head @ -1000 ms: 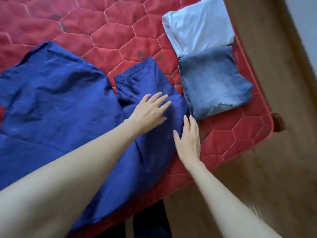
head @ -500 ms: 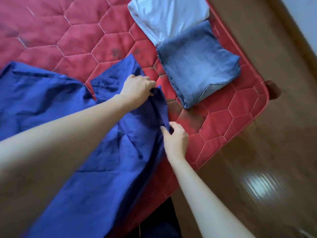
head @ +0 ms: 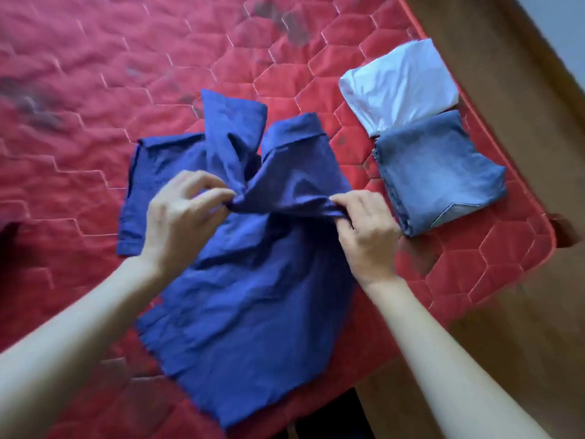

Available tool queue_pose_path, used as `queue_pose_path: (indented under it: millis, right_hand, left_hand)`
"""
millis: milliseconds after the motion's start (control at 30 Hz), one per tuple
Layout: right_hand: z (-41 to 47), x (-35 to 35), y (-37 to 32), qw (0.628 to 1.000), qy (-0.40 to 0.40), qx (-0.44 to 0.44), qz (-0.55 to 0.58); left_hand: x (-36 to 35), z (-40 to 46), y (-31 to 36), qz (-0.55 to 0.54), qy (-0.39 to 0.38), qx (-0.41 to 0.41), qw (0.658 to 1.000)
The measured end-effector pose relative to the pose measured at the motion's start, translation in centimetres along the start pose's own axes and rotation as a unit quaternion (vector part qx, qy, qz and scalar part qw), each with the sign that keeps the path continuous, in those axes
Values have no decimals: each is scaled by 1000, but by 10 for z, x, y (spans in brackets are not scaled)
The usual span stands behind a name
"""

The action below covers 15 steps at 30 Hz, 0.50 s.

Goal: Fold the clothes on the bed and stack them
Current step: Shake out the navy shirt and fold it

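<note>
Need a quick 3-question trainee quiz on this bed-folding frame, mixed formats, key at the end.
1. True or false: the left hand and right hand both pinch the dark blue garment.
2. Which folded item overlaps the other near the corner of the red mattress?
A. the denim piece lies over the white garment
B. the white garment lies over the denim piece
C. they lie apart
3. Fill in: the folded items lie to the ____ of the dark blue garment, from the person's own side.

Key
1. True: each hand grips a raised fold of cloth.
2. A
3. right
</note>
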State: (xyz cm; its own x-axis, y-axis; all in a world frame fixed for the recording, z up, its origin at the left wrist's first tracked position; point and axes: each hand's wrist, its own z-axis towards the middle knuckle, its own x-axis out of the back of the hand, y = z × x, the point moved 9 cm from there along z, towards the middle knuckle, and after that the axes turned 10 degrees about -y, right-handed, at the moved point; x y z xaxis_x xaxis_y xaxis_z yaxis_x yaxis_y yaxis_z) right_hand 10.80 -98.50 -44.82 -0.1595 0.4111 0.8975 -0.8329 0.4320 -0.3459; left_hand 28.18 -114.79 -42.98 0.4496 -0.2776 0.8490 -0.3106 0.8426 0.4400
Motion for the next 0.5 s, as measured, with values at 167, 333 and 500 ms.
queue_pose_path:
  millis: [167,333,500]
  right_hand:
    - [-154,-64,11,972,-230,-52,-7]
    - [-211,-65,7,952,-269,-147,29]
    - [-165,-80,-39,958,-231,-147,85]
  left_hand:
    - [-86,-140,15,8,-169,37,985]
    - [-114,-177,33,-10,-189,61,980]
    - [-115,-107,23,-13,-177,20,984]
